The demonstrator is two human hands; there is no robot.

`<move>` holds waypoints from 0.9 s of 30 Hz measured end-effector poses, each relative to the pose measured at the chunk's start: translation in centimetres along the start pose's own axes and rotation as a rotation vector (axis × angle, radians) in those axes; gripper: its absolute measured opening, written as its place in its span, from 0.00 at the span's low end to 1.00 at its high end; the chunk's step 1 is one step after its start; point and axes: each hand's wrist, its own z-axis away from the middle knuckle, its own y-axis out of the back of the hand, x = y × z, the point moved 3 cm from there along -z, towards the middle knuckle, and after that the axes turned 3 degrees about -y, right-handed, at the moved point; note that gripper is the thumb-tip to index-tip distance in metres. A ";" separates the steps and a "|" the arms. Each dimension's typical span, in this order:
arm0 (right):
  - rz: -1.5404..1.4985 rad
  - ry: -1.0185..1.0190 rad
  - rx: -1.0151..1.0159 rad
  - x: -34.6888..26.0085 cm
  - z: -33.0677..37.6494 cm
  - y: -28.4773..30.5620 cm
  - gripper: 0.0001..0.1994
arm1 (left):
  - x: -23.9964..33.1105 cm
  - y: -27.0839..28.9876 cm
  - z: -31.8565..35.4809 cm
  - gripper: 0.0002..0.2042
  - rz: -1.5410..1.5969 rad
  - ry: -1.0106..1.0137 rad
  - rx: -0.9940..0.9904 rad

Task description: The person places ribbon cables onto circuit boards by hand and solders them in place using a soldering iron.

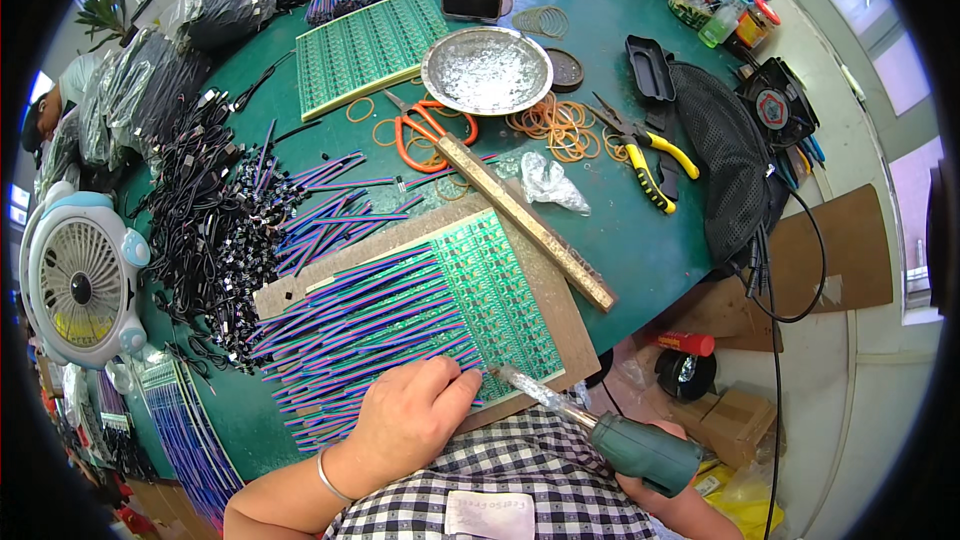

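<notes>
In the head view the left hand (pixel 410 418) lies palm down on the bundle of purple and blue ribbon wires (pixel 360 325), its fingers (pixel 455 385) loosely curled and pressing the wire ends against the near edge of the green circuit board panel (pixel 495 290); they pinch nothing that can be seen. The right hand (pixel 655 490) is mostly hidden under the green handle of the soldering iron (pixel 600 430), so only a bit of it shows at the lower edge; it appears clenched around that handle, though the fingers themselves cannot be seen. The iron's metal tip reaches the near edge of the panel, just beside the left fingertips. The panel sits on a brown board (pixel 560 310) at the near rim of the green table (pixel 620 240), with a long wooden strip (pixel 525 220) lying slanted along its far right side. Further off lie orange-handled scissors (pixel 425 130), a round metal dish (pixel 487 70), scattered rubber bands (pixel 560 125) and yellow-handled pliers (pixel 645 155). A small white fan (pixel 80 285) stands at the left, bent by the lens.
</notes>
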 end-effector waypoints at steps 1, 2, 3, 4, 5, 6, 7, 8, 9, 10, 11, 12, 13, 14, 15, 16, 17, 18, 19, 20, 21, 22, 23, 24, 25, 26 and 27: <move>0.063 0.034 -0.003 -0.1 0.1 0.0 0.14 | 0.0 0.0 0.0 0.18 -0.005 0.001 -0.005; 0.063 0.033 -0.004 -0.1 0.1 0.0 0.14 | 0.0 0.0 0.0 0.18 -0.004 0.001 -0.005; 0.017 -0.002 -0.005 0.0 0.2 0.0 0.14 | 0.0 0.0 0.0 0.18 -0.006 -0.001 -0.007; -0.030 -0.036 -0.007 0.1 0.3 0.1 0.14 | 0.0 0.0 0.0 0.18 -0.008 -0.003 -0.009; -0.031 -0.036 -0.007 -0.1 0.2 0.1 0.14 | 0.1 0.0 0.1 0.18 -0.009 -0.003 -0.009; -0.126 -0.131 -0.020 -0.2 0.1 0.0 0.14 | 0.0 0.0 0.0 0.18 -0.012 -0.003 -0.013; -0.221 -0.225 -0.034 -0.1 0.1 -0.1 0.14 | 0.0 0.0 0.0 0.18 -0.015 -0.002 -0.017; -0.221 -0.225 -0.032 0.1 0.2 -0.1 0.14 | 0.0 0.0 0.0 0.18 -0.015 -0.004 -0.017; -0.143 -0.155 -0.019 0.2 0.3 -0.2 0.14 | 0.1 0.1 0.0 0.14 -0.023 -0.012 -0.018; -0.065 -0.086 -0.005 0.2 0.3 -0.1 0.14 | 0.1 0.1 -0.1 0.11 -0.032 -0.021 -0.020; -0.065 -0.085 -0.006 0.3 0.3 -0.1 0.14 | 0.1 0.1 -0.1 0.11 -0.033 -0.021 -0.019; -0.006 -0.031 0.000 0.2 0.3 0.0 0.14 | 0.1 0.1 0.0 0.11 -0.036 -0.022 -0.018; 0.052 0.022 0.005 0.0 0.2 0.0 0.14 | 0.1 0.0 0.0 0.11 -0.040 -0.024 -0.017; 0.053 0.021 0.005 -0.1 0.2 0.1 0.14 | 0.1 0.0 0.0 0.11 -0.039 -0.024 -0.017; 0.041 -0.009 -0.016 -0.4 0.1 0.3 0.14 | 0.1 0.0 0.0 0.11 -0.041 -0.021 -0.018; 0.028 -0.040 -0.038 -0.4 0.0 0.3 0.14 | 0.1 0.0 0.1 0.11 -0.043 -0.019 -0.020; 0.028 -0.039 -0.039 -0.1 0.4 0.1 0.14 | 0.1 0.0 0.1 0.11 -0.044 -0.018 -0.020; 0.094 -0.031 0.015 0.4 1.0 -0.2 0.14 | 0.1 0.0 0.1 0.11 -0.042 -0.019 -0.022; 0.162 -0.023 0.067 0.6 1.3 -0.3 0.14 | 0.1 0.0 0.1 0.11 -0.041 -0.021 -0.023; 0.164 -0.024 0.068 0.7 1.3 -0.4 0.14 | 0.0 0.0 0.1 0.11 -0.038 -0.023 -0.022; 0.182 0.015 0.075 0.7 1.2 -0.5 0.15 | 0.1 0.0 0.0 0.11 -0.045 -0.025 -0.025; 0.201 0.053 0.081 0.6 1.2 -0.5 0.15 | 0.2 0.0 0.0 0.11 -0.051 -0.027 -0.027; 0.199 0.054 0.082 0.6 1.3 -0.5 0.15 | 0.2 0.0 -0.1 0.11 -0.053 -0.028 -0.029; 0.181 0.047 0.112 0.5 1.3 -0.5 0.15 | 0.2 0.0 0.0 0.11 -0.052 -0.028 -0.025; 0.162 0.040 0.142 0.4 1.3 -0.5 0.15 | 0.1 -0.1 0.0 0.11 -0.051 -0.028 -0.022; 0.163 0.041 0.141 0.4 1.4 -0.5 0.15 | 0.1 -0.1 0.1 0.11 -0.051 -0.028 -0.022; 0.165 0.044 0.138 0.6 1.4 -0.5 0.15 | 0.1 -0.1 0.1 0.11 -0.052 -0.027 -0.020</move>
